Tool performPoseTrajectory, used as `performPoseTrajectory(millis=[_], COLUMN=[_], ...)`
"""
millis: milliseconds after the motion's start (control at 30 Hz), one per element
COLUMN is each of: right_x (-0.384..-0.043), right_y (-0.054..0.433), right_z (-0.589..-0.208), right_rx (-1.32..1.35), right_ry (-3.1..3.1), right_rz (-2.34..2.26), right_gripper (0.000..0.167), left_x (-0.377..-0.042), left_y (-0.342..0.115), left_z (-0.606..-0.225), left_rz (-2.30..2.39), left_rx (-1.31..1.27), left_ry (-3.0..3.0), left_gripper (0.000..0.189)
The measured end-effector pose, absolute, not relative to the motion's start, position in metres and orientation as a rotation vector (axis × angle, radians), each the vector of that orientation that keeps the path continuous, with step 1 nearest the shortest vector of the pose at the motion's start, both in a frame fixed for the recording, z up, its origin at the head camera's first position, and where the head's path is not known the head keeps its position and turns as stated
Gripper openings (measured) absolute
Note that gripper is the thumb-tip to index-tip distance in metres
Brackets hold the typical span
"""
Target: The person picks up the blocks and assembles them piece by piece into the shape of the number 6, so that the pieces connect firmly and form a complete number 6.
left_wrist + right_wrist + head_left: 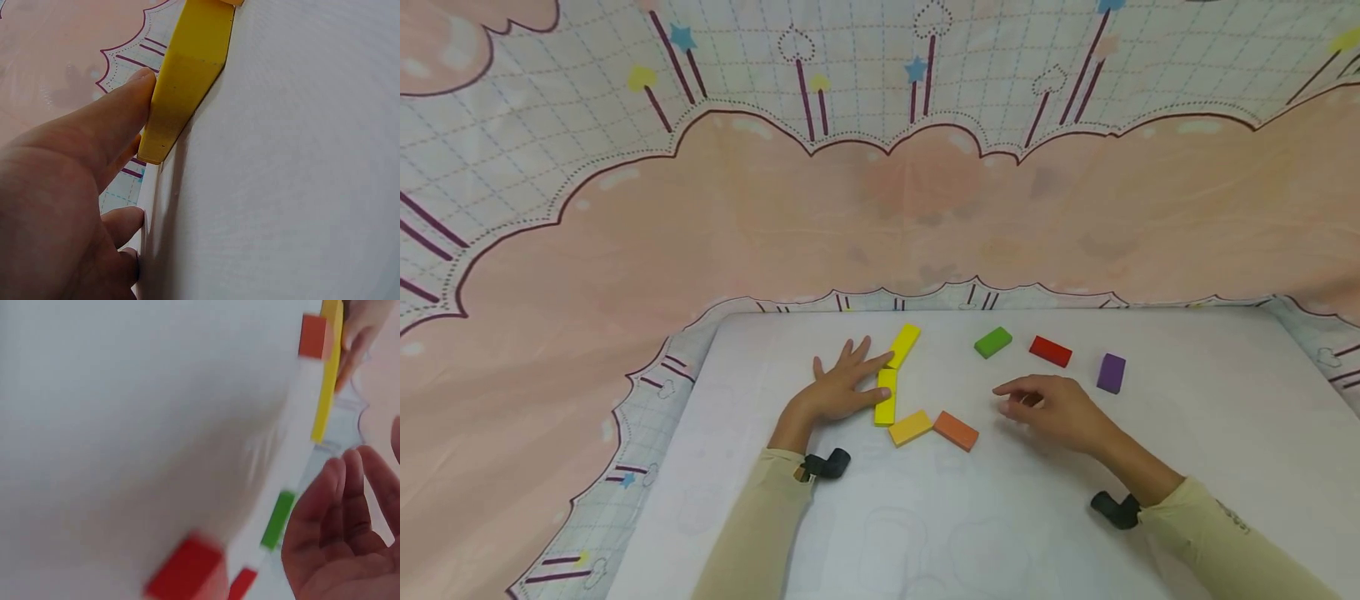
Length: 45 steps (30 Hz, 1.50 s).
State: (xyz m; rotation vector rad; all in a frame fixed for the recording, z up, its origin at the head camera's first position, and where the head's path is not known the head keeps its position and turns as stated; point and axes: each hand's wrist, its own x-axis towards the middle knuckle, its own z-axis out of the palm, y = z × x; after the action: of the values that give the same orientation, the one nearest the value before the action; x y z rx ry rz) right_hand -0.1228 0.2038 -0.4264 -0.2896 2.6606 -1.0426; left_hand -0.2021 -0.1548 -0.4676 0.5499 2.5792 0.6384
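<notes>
My left hand (838, 390) lies over the left side of the table with its fingers spread. Its thumb touches the lower yellow block (886, 413), and its index finger reaches the upper yellow block (906, 342). Up close in the left wrist view, a fingertip rests against the side of a yellow block (184, 81). From the lower one's end, an amber block (911, 428) and an orange block (956, 431) continue the bent row. My right hand (1060, 412) hovers right of the row, fingers loosely bent and nothing held.
Behind the right hand lie a green block (993, 342), a red block (1050, 351) and a purple block (1111, 373). A blurred red block (187, 569) shows near the right wrist camera. Patterned cloth (880, 217) hangs behind the white table (925, 500).
</notes>
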Motion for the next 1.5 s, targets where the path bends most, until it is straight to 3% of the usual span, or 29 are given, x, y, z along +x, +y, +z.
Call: performPoseTrajectory(millis=[200,533,933,1500], right_x=[-0.120,-0.112,-0.107,-0.102], right_y=[0.241,0.279,0.289,0.288], right_z=[-0.418,-0.426,-0.438,-0.443], right_rx=[-0.313,-0.310,-0.248,-0.150], right_ry=[2.809,2.853,2.832,2.803], right_rz=[-0.933,-0.716,-0.621,-0.755], right_gripper=[0.031,0.047,0.064,0.060], left_x=[-0.202,-0.203,-0.203,-0.204], left_y=[-0.155,-0.156,-0.156,-0.156], left_z=[-0.468,-0.471,-0.473,-0.474], left_rz=[0.631,0.624,0.615,0.609], left_rx=[0.545,0.548,0.551,0.562], left_ry=[2.582,2.586,2.592,2.592], left_gripper=[0.070,0.070,0.070,0.070])
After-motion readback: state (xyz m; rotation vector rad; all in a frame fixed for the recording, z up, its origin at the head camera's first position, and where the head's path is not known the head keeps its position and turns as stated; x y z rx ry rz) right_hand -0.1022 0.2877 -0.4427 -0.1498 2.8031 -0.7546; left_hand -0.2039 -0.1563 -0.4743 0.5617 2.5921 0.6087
